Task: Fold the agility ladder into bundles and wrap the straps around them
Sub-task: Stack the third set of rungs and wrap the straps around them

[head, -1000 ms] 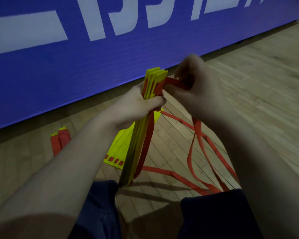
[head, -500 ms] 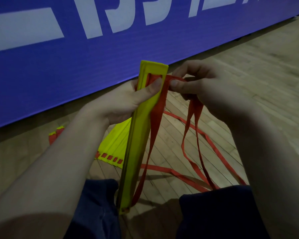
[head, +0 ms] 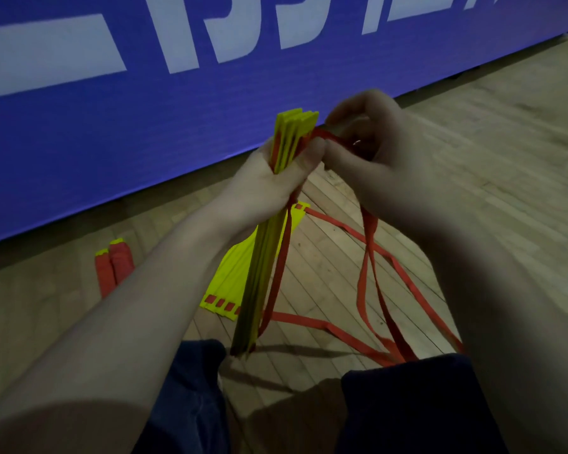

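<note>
Yellow bundle (head: 259, 283) rotated edge-on, red strap (head: 369, 231) pinched

Floor (head: 473, 198) open right; strap loops (head: 370, 231), flat rungs (head: 227, 283) ahead; banner (head: 145, 132) blocks beyond.

A person seen from their own viewpoint. Both forearms (head: 138, 316) are bare along their whole visible length, and the left hand (head: 276, 181) and right hand (head: 384, 165) are bare too. Both legs are covered by dark navy trousers (head: 407, 407) of soft, lightly creased fabric, dim in low light.
</note>
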Motion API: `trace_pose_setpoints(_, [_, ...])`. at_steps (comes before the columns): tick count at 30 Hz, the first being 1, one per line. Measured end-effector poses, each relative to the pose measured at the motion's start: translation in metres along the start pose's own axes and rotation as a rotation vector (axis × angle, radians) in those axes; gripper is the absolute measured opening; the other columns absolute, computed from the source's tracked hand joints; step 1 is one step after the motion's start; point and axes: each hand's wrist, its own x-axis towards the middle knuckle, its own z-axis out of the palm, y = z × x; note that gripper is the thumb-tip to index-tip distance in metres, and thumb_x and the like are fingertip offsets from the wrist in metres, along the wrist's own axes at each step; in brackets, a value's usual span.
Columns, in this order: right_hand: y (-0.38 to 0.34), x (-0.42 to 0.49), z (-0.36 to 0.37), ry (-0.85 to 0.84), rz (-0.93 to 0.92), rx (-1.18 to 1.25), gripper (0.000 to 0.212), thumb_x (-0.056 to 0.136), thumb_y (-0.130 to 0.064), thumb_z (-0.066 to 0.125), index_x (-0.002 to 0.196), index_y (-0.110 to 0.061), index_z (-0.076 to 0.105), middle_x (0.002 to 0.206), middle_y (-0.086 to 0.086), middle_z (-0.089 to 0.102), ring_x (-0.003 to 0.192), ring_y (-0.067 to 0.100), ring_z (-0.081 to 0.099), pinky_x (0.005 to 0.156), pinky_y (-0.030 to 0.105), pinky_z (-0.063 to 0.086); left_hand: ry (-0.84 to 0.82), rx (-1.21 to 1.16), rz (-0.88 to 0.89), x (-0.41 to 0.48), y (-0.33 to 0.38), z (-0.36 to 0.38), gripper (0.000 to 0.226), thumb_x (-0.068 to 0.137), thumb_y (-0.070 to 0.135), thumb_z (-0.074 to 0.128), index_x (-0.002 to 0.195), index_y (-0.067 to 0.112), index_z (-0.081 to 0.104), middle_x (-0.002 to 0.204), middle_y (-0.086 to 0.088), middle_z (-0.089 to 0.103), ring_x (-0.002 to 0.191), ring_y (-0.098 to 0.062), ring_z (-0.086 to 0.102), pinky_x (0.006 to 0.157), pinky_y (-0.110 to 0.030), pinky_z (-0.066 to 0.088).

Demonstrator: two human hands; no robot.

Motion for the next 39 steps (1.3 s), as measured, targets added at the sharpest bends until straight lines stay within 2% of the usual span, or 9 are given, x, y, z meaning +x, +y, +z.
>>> trace_pose_setpoints(4, [-0.002,0.002,-0.001,0.046,0.060,0.114,0.020,0.086,-0.007,0.069,0.093,-0.013,0.052,0.078,0.020,0.067,0.071,0.033,0.066,0.061,0.046,0.050,-0.205,0.132,0.005,0.003,-0.003,-0.007,0.063,0.051,0.052,0.079,0.103,0.030,0.051,0.089,0.012,0.054,0.077,0.000,0.054,0.075,-0.022,0.044])
trace_pose_setpoints(8, [0.002,0.004,-0.008,0.023,0.137,0.200,0.020,0.088,-0.009,0.070,0.100,-0.008,0.054,0.082,0.020,0.069,0.056,0.018,0.063,0.050,0.027,0.043,-0.280,-0.262,-0.125,0.000,0.000,-0.005,0.049,0.054,0.013,0.061,0.102,0.016,0.053,0.091,0.002,0.057,0.077,-0.004,0.056,0.073,-0.021,0.042])
trace_pose_setpoints(11, [0.005,0.007,-0.011,0.015,0.167,0.218,0.023,0.091,-0.013,0.067,0.111,-0.004,0.061,0.083,0.017,0.072,0.067,0.043,0.061,0.053,0.032,0.044,-0.310,-0.316,-0.112,-0.002,-0.001,-0.003,0.037,0.077,0.021,0.057,0.113,0.016,0.052,0.103,0.007,0.063,0.098,-0.008,0.064,0.083,-0.021,0.042])
trace_pose_setpoints(14, [0.002,0.009,-0.017,-0.012,0.168,0.214,0.023,0.094,-0.014,0.062,0.114,-0.002,0.063,0.087,0.022,0.070,0.070,0.040,0.061,0.057,0.035,0.048,-0.358,-0.205,-0.061,0.001,-0.003,-0.009,0.059,0.077,0.038,0.077,0.125,0.020,0.048,0.125,0.005,0.057,0.123,-0.011,0.053,0.100,-0.026,0.038])
trace_pose_setpoints(19, [0.005,0.008,-0.016,-0.095,0.235,0.080,0.026,0.094,-0.030,0.062,0.091,-0.005,0.067,0.068,0.007,0.062,0.056,0.014,0.056,0.058,0.034,0.047,-0.161,-0.108,-0.001,0.004,-0.007,-0.011,0.058,0.070,0.032,0.079,0.120,0.008,0.060,0.118,-0.012,0.068,0.110,-0.020,0.064,0.090,-0.033,0.050])
trace_pose_setpoints(26, [-0.002,0.009,-0.018,-0.099,0.428,0.253,0.024,0.088,-0.017,0.063,0.065,-0.010,0.059,0.055,0.002,0.047,0.048,0.013,0.039,0.047,0.026,0.029,-0.157,0.086,0.070,0.002,0.000,-0.004,0.061,0.072,0.044,0.077,0.118,0.008,0.058,0.099,0.005,0.070,0.095,-0.011,0.066,0.082,-0.032,0.052])
trace_pose_setpoints(30, [-0.002,0.010,-0.011,-0.067,0.558,0.477,0.041,0.087,-0.010,0.052,0.046,-0.016,0.056,0.049,0.003,0.042,0.045,0.016,0.031,0.045,0.030,0.021,-0.124,0.148,0.086,0.002,-0.002,-0.004,0.069,0.063,0.050,0.082,0.116,0.010,0.063,0.104,-0.004,0.073,0.100,-0.020,0.070,0.091,-0.050,0.055])
trace_pose_setpoints(33, [0.001,0.009,-0.008,-0.077,0.530,0.453,0.036,0.087,-0.011,0.052,0.051,-0.013,0.055,0.056,0.008,0.039,0.049,0.019,0.030,0.045,0.031,0.022,-0.121,0.172,0.067,0.002,-0.002,-0.007,0.077,0.056,0.047,0.088,0.117,0.008,0.062,0.105,-0.007,0.072,0.099,-0.020,0.070,0.088,-0.050,0.056])
trace_pose_setpoints(39, [0.002,0.002,-0.001,-0.169,0.419,0.526,0.011,0.096,-0.014,0.052,0.093,-0.004,0.054,0.063,0.010,0.035,0.050,0.015,0.029,0.044,0.024,0.023,-0.153,0.049,0.049,-0.002,-0.001,-0.004,0.046,0.066,0.019,0.085,0.106,0.006,0.065,0.089,-0.002,0.072,0.081,-0.011,0.071,0.071,-0.028,0.056])
